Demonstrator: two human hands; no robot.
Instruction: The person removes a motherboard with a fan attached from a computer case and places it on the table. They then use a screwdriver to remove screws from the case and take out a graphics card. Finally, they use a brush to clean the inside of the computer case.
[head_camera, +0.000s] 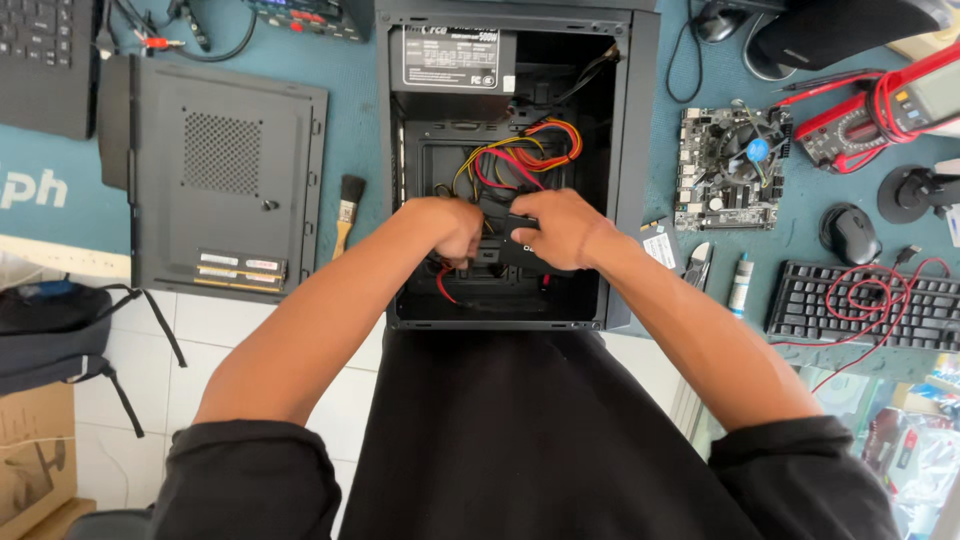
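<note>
1. Here, both hands reached into an open black computer case (628, 170) lying on a teal table (350, 90).
2. The right hand (560, 228) gripped a flat black drive (515, 248) at the case's centre.
3. The left hand (452, 228), fingers curled closed, touched the drive's 9 o'clock edge; what it held could not be told.
4. Coloured cables (520, 155) lay at 12 o'clock, a motherboard (730, 165) at 3 o'clock, and a side panel (225, 190) at 9 o'clock.
</note>
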